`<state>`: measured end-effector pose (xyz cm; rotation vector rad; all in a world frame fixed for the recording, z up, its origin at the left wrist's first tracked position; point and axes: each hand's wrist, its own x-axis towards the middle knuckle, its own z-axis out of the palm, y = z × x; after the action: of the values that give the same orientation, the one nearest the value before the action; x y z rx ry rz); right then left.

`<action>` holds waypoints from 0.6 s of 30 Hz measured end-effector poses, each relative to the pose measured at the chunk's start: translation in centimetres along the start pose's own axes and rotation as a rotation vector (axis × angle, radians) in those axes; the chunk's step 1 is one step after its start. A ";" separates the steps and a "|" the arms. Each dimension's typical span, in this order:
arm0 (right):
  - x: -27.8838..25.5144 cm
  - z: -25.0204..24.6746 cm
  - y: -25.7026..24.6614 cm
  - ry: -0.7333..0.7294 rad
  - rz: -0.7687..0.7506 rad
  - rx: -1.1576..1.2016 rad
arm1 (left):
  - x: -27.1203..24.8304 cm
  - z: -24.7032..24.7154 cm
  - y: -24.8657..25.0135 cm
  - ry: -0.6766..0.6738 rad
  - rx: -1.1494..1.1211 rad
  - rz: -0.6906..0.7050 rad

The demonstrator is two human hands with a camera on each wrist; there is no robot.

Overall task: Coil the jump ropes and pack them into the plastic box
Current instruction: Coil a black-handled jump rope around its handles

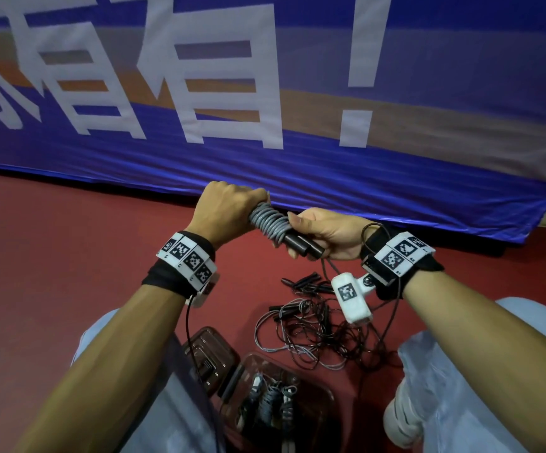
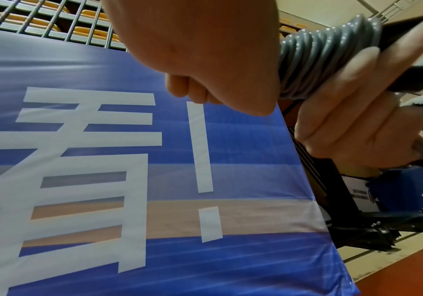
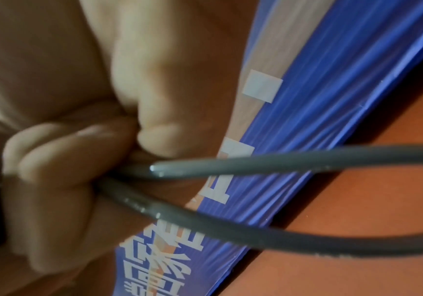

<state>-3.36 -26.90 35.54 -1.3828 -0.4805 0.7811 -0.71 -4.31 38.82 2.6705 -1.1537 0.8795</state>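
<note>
In the middle of the head view, the left hand (image 1: 229,207) is curled tight round the top of the grey rope (image 1: 270,223), so the loops stay wound and cannot spring loose. Just to its right, the right hand (image 1: 327,235) grips the two black handles (image 1: 302,248) together, so the bundle keeps still. Lower down, loose ropes (image 1: 310,335) lie in a tangle on the red floor (image 1: 69,256), waiting. At the bottom middle, the plastic box (image 1: 325,392) sits open with coiled ropes inside, close by for packing.
</note>
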 end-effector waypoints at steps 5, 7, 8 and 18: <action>0.2 -0.1 0.2 0.029 -0.027 0.263 | 0.1 0.5 0.8 0.088 -0.067 -0.144; -0.1 0.3 -0.3 0.061 -0.037 0.257 | 0.2 0.7 1.3 0.106 -0.059 -0.227; -0.3 0.5 -0.6 0.087 -0.042 0.250 | 0.3 0.8 1.5 0.112 -0.054 -0.271; 2.5 2.5 -0.7 0.410 -0.177 0.559 | 1.2 1.4 3.0 -0.146 -0.141 -0.743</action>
<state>-3.38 -23.38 36.31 -0.9245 -0.0477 0.4217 -1.45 -7.65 37.90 2.7258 -0.1607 0.4531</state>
